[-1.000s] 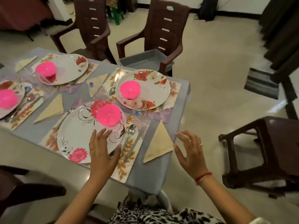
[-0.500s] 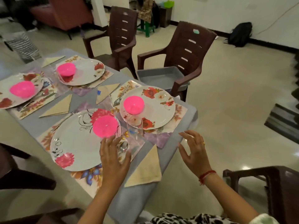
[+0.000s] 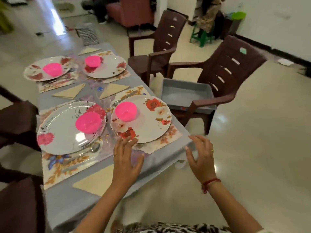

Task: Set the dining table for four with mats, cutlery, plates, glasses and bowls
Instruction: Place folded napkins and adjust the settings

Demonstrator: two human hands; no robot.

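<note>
The grey table [image 3: 75, 207] carries several floral mats, each with a plate and a pink bowl. Nearest are a large white plate [image 3: 64, 132] with its bowl [image 3: 88, 122] and a rose-patterned plate [image 3: 151, 118] with its bowl [image 3: 125, 111]. Two more plates [image 3: 35, 74] [image 3: 109, 68] lie farther back. A spoon [image 3: 94, 147] and folded beige napkins [image 3: 96, 180] [image 3: 69, 92] lie beside the plates. My left hand [image 3: 126, 160] hovers with fingers spread, fingertips at the rose plate's near rim. My right hand [image 3: 202, 158] is spread at the table's corner. Neither holds anything.
A brown plastic chair [image 3: 227, 76] at the table's right side holds a grey tray [image 3: 185, 96] on its seat. A second brown chair [image 3: 161, 47] stands behind it. Dark chairs [image 3: 18, 120] line the left side. Bare floor lies to the right.
Both hands have moved from beside the large near plate to the rose plate and the table corner. They stay spread and hold nothing. The view has swung round the table.
</note>
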